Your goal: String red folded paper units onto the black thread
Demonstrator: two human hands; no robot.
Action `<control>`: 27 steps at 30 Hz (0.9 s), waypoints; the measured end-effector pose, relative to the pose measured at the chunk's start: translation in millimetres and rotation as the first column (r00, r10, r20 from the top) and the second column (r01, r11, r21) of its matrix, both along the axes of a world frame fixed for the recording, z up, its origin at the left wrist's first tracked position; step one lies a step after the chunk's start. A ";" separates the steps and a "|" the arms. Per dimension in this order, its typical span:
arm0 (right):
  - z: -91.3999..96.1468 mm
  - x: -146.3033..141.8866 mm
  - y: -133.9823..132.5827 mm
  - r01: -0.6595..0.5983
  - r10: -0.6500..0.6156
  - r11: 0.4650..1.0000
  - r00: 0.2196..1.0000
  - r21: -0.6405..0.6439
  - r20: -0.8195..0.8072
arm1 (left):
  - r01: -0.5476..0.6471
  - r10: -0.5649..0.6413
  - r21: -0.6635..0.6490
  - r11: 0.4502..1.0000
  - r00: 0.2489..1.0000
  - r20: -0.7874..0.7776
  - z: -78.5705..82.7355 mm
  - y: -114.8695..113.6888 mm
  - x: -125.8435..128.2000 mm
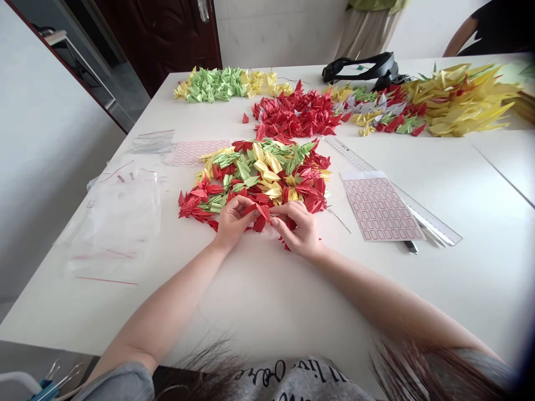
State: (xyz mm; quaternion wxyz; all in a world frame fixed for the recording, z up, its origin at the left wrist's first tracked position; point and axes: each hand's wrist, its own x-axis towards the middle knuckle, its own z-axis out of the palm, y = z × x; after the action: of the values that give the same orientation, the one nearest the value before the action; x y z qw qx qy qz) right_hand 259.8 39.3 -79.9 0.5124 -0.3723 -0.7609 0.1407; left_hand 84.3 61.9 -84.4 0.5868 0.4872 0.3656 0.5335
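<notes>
Two bare forearms (167, 301) angled inward over a white table (259, 301), meeting at the hands: left hand (234, 223) and right hand (296, 228) close together, both curled and closed, gripping a folded red paper piece (259, 214) between them, at the near edge of a heaped pile of red, yellow and green origami cranes (254, 172).

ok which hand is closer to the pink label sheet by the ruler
Right. The right hand is left of the pink label sheet; the left hand is farther left, beyond it, both at a folded red paper piece.
</notes>
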 end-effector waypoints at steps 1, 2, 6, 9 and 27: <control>-0.1 0.5 0.1 -0.003 0.003 1.000 1.000 -0.006 0.005 | 0.002 -0.002 0.006 1.000 1.000 0.000 0.7 -0.3 0.4; -0.1 0.9 0.1 -0.007 0.007 1.000 1.000 -0.008 0.010 | 0.004 -0.004 0.008 1.000 1.000 0.001 1.2 -0.5 0.7; -0.2 1.8 0.0 -0.013 0.013 1.000 1.000 -0.015 0.029 | -0.002 0.003 0.002 1.000 1.000 -0.011 1.5 -0.8 -0.1; -0.2 1.9 -0.4 -0.010 0.012 0.999 0.999 -0.030 0.036 | -0.014 0.014 0.001 1.000 0.999 -0.032 -0.5 -1.1 -1.9; 2.7 -1.7 -2.4 -0.048 0.010 0.976 0.984 -0.210 -0.178 | 0.243 -0.243 -0.141 0.960 0.970 0.020 -2.3 -1.2 -2.4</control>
State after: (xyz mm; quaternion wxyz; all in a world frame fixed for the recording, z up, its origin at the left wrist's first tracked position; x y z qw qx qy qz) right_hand 258.1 36.9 -77.2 0.5325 -0.4001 -0.6986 0.2615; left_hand 81.9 60.8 -86.7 0.6815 0.4846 0.3395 0.4306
